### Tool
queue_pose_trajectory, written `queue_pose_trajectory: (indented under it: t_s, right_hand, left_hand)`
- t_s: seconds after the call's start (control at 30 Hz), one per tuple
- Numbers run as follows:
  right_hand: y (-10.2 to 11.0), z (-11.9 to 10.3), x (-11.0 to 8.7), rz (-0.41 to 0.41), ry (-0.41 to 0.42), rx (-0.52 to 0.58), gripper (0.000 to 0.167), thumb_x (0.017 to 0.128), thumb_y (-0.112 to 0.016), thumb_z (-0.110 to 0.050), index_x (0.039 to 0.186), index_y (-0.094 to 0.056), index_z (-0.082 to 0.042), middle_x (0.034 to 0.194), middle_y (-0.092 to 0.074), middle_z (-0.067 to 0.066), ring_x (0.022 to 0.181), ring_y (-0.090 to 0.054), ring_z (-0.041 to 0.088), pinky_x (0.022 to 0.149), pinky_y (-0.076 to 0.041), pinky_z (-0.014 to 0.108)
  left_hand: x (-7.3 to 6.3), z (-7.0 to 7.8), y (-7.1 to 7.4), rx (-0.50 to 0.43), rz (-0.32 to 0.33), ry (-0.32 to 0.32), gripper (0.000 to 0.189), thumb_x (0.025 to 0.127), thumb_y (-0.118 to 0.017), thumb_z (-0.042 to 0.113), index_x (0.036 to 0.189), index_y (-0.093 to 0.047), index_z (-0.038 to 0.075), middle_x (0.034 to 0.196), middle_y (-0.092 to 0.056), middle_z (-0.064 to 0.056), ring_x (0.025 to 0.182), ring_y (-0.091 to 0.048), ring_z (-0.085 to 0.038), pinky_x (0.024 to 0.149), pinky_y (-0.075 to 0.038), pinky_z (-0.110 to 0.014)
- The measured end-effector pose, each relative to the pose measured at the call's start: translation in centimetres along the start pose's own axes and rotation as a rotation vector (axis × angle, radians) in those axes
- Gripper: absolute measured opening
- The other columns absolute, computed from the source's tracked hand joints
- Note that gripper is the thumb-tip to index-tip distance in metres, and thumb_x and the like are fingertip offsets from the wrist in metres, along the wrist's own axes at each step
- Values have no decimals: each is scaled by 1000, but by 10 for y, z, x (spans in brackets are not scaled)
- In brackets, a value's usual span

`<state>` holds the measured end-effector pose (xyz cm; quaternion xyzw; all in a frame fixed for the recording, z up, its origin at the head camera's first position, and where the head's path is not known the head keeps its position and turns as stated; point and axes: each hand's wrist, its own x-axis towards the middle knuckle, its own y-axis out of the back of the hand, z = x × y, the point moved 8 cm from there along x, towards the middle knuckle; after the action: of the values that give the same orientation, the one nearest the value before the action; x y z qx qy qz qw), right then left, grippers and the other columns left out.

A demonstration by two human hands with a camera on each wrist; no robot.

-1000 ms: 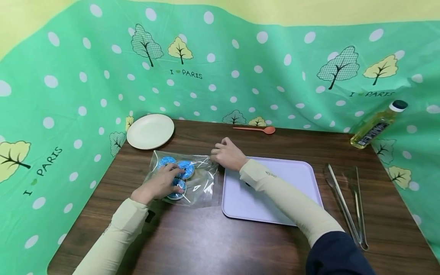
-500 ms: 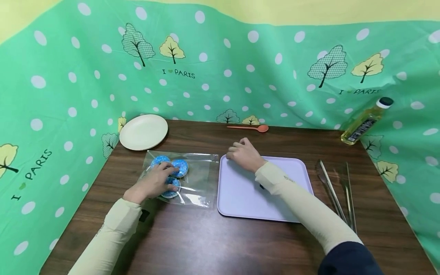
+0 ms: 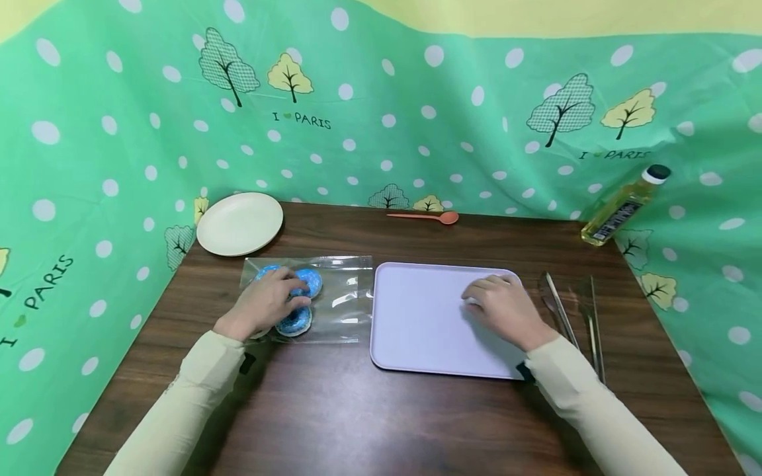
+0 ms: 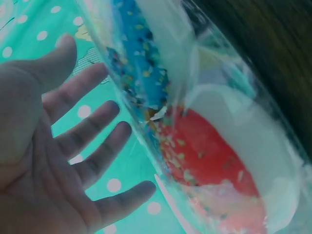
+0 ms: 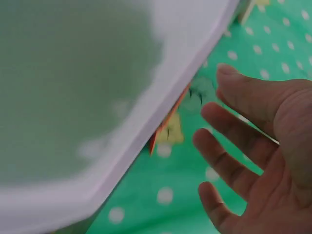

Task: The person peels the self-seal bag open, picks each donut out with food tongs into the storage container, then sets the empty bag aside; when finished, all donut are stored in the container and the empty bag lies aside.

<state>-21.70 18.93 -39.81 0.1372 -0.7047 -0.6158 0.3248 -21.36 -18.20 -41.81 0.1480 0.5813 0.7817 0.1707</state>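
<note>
A clear plastic bag point(image 3: 342, 297) lies on the table with several doughnuts inside. Blue-iced, sprinkled doughnuts point(image 3: 296, 322) show through it in the head view, partly covered by my left hand point(image 3: 262, 304). That hand rests over the bag's left part, its fingers loosely spread. In the left wrist view, a red-iced doughnut point(image 4: 209, 151) appears beside a blue one point(image 4: 141, 63) behind the film. To the right, my right hand point(image 3: 506, 309) hovers above the lilac tray point(image 3: 413, 317), fingers relaxed and holding nothing. The right wrist view shows that hand's point(image 5: 263, 151) palm bare beside the tray's edge.
At the back left sits a cream plate point(image 3: 238, 225). An orange spoon point(image 3: 448, 217) lies along the back edge. Metal tongs point(image 3: 562, 307) lie right of the tray, with a bottle of yellow liquid point(image 3: 619, 213) standing behind. A green patterned cloth hangs around the table.
My right hand has left the bag's right edge and moved right across the tray. The bag now lies flatter. My left hand stays over the doughnuts; the view has shifted slightly.
</note>
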Motion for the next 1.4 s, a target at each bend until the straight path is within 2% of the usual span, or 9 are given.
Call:
queue_pose_trajectory:
  t_s: [0.23, 0.5, 0.6, 0.73, 0.9, 1.03, 1.2, 1.27, 1.4]
  right_hand:
    - [32, 31, -68, 54, -167, -2, 22, 78, -85, -17, 96, -76, -7, 100, -73, 11, 91, -67, 35, 72, -49, 56]
    - [43, 65, -133, 34, -450, 52, 29, 82, -82, -16, 105, -73, 0, 111, -67, 25, 96, -60, 48, 76, -46, 64]
    - [37, 77, -154, -52, -599, 96, 46, 89, -78, -27, 119, -65, 6, 120, -58, 34, 103, -52, 56, 81, -41, 69]
    - [24, 90, -176, -242, -793, 170, 92, 94, -63, -59, 139, -41, 18, 128, -41, 46, 111, -40, 65, 83, -37, 74]
    - [8, 97, -187, -407, -891, 229, 119, 88, -57, -74, 144, -20, 24, 125, -36, 50, 111, -40, 68, 80, -41, 72]
    - [3, 100, -191, -433, -916, 239, 113, 86, -62, -73, 138, -30, 23, 120, -43, 50, 104, -48, 67, 74, -45, 67]
    - [0, 107, -201, -510, -959, 241, 96, 87, -64, -69, 111, -43, 22, 91, -57, 38, 82, -59, 57, 61, -49, 58]
    - [1, 108, -203, -520, -980, 239, 91, 89, -63, -66, 109, -44, 21, 87, -58, 35, 78, -60, 55, 58, -49, 56]
    - [9, 110, -204, -433, -995, 222, 84, 93, -64, -57, 120, -44, 19, 99, -58, 40, 84, -58, 59, 57, -47, 57]
  left_hand:
    - [7, -2, 0, -10, 52, -63, 29, 88, -80, 22, 110, -73, 4, 114, -63, -15, 105, -59, -38, 95, -47, -51]
    - [6, -1, 4, -2, 156, -150, 8, 85, -81, 6, 91, -76, 4, 94, -68, -7, 88, -66, -28, 81, -54, -44]
    - [6, -1, 2, 22, 179, -170, 8, 84, -81, 3, 88, -75, 4, 90, -69, -7, 84, -67, -28, 78, -55, -42]
    - [7, -2, 2, 44, 193, -162, 7, 85, -78, 0, 84, -72, 4, 86, -66, -6, 80, -65, -28, 76, -54, -41]
    - [6, -2, 4, 55, 175, -157, 7, 89, -71, -3, 86, -70, 2, 87, -63, -8, 81, -63, -29, 76, -54, -42]
    - [1, -7, 5, 2, 102, -109, 14, 88, -79, 10, 97, -71, 1, 100, -65, -10, 94, -65, -31, 83, -54, -45]
    - [2, -11, 4, -6, 62, -35, 24, 85, -83, 23, 99, -76, 5, 105, -66, -9, 97, -66, -30, 82, -55, -46]
    - [4, -13, 4, -14, 68, -6, 19, 85, -83, 23, 95, -76, 7, 103, -67, -7, 95, -66, -29, 79, -56, -45]
    - [6, -15, 5, -24, 99, 26, 11, 84, -83, 18, 89, -76, 11, 98, -68, -4, 92, -67, -27, 76, -56, -44]
